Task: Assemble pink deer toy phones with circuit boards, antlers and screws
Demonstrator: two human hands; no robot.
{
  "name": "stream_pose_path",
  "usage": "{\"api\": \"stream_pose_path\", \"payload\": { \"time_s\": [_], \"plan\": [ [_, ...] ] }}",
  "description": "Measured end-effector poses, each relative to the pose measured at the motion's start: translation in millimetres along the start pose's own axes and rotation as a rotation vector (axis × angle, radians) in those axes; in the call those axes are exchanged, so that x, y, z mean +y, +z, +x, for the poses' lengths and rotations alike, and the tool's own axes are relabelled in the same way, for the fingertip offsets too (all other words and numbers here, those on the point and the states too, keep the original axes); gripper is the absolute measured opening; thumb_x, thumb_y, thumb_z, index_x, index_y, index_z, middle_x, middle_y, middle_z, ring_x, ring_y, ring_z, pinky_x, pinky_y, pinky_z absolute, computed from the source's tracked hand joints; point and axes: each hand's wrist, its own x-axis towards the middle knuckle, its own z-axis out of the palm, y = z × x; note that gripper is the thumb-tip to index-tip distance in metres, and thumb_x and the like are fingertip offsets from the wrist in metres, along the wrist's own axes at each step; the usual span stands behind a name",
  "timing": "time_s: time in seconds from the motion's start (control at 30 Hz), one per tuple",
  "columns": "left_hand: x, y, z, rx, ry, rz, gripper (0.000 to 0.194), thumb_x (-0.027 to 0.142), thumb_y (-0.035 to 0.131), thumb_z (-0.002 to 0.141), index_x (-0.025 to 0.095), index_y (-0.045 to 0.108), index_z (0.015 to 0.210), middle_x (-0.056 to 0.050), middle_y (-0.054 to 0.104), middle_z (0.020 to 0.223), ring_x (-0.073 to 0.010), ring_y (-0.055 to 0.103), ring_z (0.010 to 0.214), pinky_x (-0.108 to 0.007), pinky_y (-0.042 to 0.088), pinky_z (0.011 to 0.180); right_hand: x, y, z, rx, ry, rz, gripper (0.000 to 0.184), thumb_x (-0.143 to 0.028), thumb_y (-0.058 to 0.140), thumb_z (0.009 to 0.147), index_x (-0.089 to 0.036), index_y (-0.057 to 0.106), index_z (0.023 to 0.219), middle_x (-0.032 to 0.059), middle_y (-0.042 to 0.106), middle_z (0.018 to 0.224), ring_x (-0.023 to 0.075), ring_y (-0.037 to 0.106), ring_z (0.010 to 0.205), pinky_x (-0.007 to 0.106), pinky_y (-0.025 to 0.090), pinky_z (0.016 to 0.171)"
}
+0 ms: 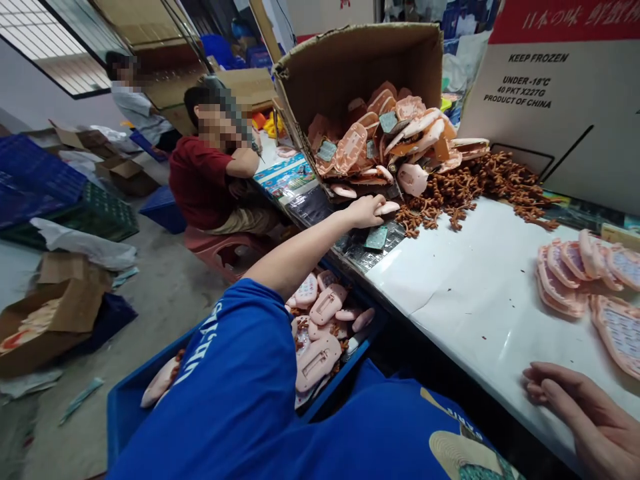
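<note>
Fingers closed on a pink shell [388, 208], a left hand [366, 212] grasps beside the carton [357, 67], where any lift calls for clearing the brown pieces [453, 200]; the right hand [575, 407], loosely open and empty, is well apart.

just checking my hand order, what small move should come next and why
I'd probably lift the pink piece toward the right hand: the left hand already has its fingers on it near the open cardboard box, while the right looks empty by the white tabletop.
</note>
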Motion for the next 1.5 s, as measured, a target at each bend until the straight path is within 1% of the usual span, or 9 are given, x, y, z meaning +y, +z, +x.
{"api": "stream_pose_path", "payload": {
  "time_s": [0.23, 0.47, 0.67, 0.8, 0.9, 1.07, 1.23, 1.37, 1.5],
  "plan": [
    [4.9, -10.9, -24.7, 0.111, -0.018, -0.285, 0.031, 0.027, 0.063, 0.070, 0.013, 0.064, 0.098, -0.010, 0.070, 0.097, -0.0293, 0.062, 0.099, -0.040, 0.045, 0.091, -3.1, 0.5, 3.1, -0.079, 0.024, -0.042, 0.043, -0.068, 0.073, 0.063, -0.036, 0.075, 0.092, 0.0098, 0.077, 0.097, 0.0361, 0.075, 0.087, 0.045, 0.061, 0.088],
    [70.2, -8.2, -64.5, -0.139, 0.058, -0.934, 0.054, 0.029, 0.073, 0.070, 0.016, 0.064, 0.121, -0.009, 0.070, 0.121, -0.0217, 0.066, 0.106, -0.031, 0.048, 0.091, -21.7, 17.4, 3.4, -0.153, -0.054, 0.088, 0.047, -0.062, 0.072, 0.074, -0.024, 0.071, 0.101, 0.0091, 0.074, 0.100, 0.0224, 0.073, 0.080, 0.033, 0.064, 0.079],
    [150.5, 35.4, -97.3, -0.467, -0.032, -1.283, 0.038, 0.019, 0.077, 0.069, 0.014, 0.073, 0.106, -0.006, 0.074, 0.097, -0.0182, 0.068, 0.085, -0.029, 0.051, 0.081, -46.9, 45.3, 7.5, -0.307, -0.168, 0.427, 0.047, -0.047, 0.070, 0.086, -0.033, 0.055, 0.129, 0.0075, 0.058, 0.138, 0.0242, 0.062, 0.120, 0.035, 0.063, 0.086],
    [178.1, 83.4, -112.7, -0.697, -0.096, -1.369, 0.030, 0.020, 0.077, 0.070, 0.013, 0.074, 0.099, -0.006, 0.074, 0.093, -0.0152, 0.067, 0.081, -0.025, 0.049, 0.078, -53.0, 40.9, 7.1, -0.451, -0.178, 0.557, 0.047, -0.043, 0.065, 0.091, -0.034, 0.050, 0.135, 0.0064, 0.059, 0.138, 0.0200, 0.069, 0.105, 0.036, 0.063, 0.082],
    [181.4, 115.7, -114.2, -0.814, -0.157, -1.317, 0.030, 0.025, 0.079, 0.070, 0.013, 0.073, 0.096, -0.007, 0.073, 0.091, -0.0149, 0.066, 0.078, -0.025, 0.049, 0.076, -44.5, 21.0, 0.3, -0.317, -0.168, 0.388, 0.035, -0.044, 0.063, 0.092, -0.026, 0.061, 0.121, 0.0046, 0.073, 0.103, 0.0155, 0.069, 0.076, 0.034, 0.062, 0.072],
    [184.7, 148.4, -102.7, -0.919, 0.001, -0.903, 0.044, 0.037, 0.073, 0.075, 0.016, 0.064, 0.114, -0.007, 0.072, 0.098, -0.0188, 0.066, 0.078, -0.028, 0.049, 0.071, -16.0, -13.3, -14.1, 0.091, -0.429, -0.326, 0.031, -0.038, 0.059, 0.095, -0.023, 0.063, 0.122, 0.0092, 0.071, 0.111, 0.0234, 0.069, 0.093, 0.042, 0.058, 0.084],
    [196.0, 151.5, -101.4, -0.509, 0.546, -0.080, 0.050, 0.040, 0.059, 0.089, 0.016, 0.053, 0.133, -0.011, 0.068, 0.107, -0.0253, 0.065, 0.093, -0.037, 0.051, 0.080, 1.2, -22.6, -21.5, 0.281, -0.551, -0.746, 0.027, -0.038, 0.055, 0.097, -0.017, 0.065, 0.111, 0.0123, 0.066, 0.114, 0.0232, 0.069, 0.091, 0.035, 0.056, 0.073],
    [190.5, 142.8, -124.5, -0.127, 0.761, 0.066, 0.050, 0.046, 0.050, 0.096, 0.011, 0.050, 0.131, -0.016, 0.062, 0.112, -0.0274, 0.062, 0.103, -0.038, 0.053, 0.082, 3.5, -28.0, -24.8, 0.283, -0.597, -0.755, 0.019, -0.030, 0.055, 0.098, -0.016, 0.066, 0.102, 0.0073, 0.068, 0.098, 0.0182, 0.068, 0.082, 0.031, 0.053, 0.072],
    [187.3, 142.4, -163.7, -0.243, 0.844, 0.109, 0.081, 0.071, 0.056, 0.085, 0.013, 0.040, 0.140, -0.012, 0.064, 0.105, -0.0259, 0.066, 0.092, -0.035, 0.056, 0.071, 3.3, -33.4, -23.7, 0.199, -0.610, -0.764, 0.017, -0.028, 0.056, 0.098, -0.016, 0.067, 0.101, 0.0047, 0.068, 0.091, 0.0181, 0.068, 0.082, 0.030, 0.051, 0.072]
  ]
}}
